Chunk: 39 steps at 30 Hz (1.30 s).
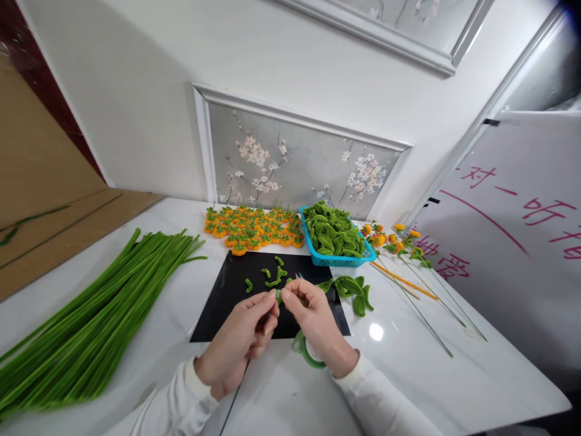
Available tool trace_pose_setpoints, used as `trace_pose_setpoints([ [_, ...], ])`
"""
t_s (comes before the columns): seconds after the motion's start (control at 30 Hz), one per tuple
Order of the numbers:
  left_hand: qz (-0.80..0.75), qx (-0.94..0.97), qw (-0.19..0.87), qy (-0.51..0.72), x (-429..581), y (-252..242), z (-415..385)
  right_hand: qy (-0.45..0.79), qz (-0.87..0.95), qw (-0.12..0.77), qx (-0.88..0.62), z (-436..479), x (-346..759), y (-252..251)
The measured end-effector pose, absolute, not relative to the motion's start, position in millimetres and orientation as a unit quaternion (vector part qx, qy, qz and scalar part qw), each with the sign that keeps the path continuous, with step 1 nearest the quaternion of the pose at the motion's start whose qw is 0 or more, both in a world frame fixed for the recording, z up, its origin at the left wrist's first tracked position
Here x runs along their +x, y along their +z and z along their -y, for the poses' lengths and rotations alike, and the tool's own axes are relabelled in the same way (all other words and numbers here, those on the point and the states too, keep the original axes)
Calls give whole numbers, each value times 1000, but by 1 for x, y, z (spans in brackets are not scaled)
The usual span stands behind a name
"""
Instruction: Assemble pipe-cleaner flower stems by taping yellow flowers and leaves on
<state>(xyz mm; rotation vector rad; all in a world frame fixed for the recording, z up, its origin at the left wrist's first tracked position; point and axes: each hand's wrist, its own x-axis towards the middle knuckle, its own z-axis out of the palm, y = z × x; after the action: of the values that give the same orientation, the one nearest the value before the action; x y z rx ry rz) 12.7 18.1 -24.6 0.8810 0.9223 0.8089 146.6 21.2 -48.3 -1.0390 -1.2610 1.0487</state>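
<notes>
Left hand (242, 336) and right hand (315, 318) pinch a small, pale-green, tape-like strip (278, 293), grip narrow; uneven pulling could tear it.

White sleeves are covering both forearms to the wrists, the left forearm (166, 404) slanting in from seven o'clock, the right forearm (385, 399) from five. The left hand (242, 339) is pointing between one and two o'clock, thumb and forefinger pinching, other fingers curling beneath. The right hand (318, 318) is pointing between ten and eleven, also pinching, its fingertips nearly meeting the left's.
</notes>
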Motion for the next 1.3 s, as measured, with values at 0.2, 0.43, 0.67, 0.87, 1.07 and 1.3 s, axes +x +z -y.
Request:
trace_pose_setpoints([
  [0.2,-387,339,782,352,11,-24,-20,434,550,579,-416,-23,148,-51],
  [0.43,-378,283,818,329,9,-26,-22,441,547,586,-404,-27,150,-51],
  [0.67,-368,289,819,331,9,-26,-22,436,546,592,-401,-25,150,-52],
  [0.87,-396,415,720,391,14,-24,-18,422,560,580,-415,-25,151,-49],
  [1.07,-425,458,675,394,15,-25,-18,431,548,571,-433,-24,150,-48],
  [1.3,-403,453,693,390,12,-23,-18,491,521,570,-404,-28,154,-49],
])
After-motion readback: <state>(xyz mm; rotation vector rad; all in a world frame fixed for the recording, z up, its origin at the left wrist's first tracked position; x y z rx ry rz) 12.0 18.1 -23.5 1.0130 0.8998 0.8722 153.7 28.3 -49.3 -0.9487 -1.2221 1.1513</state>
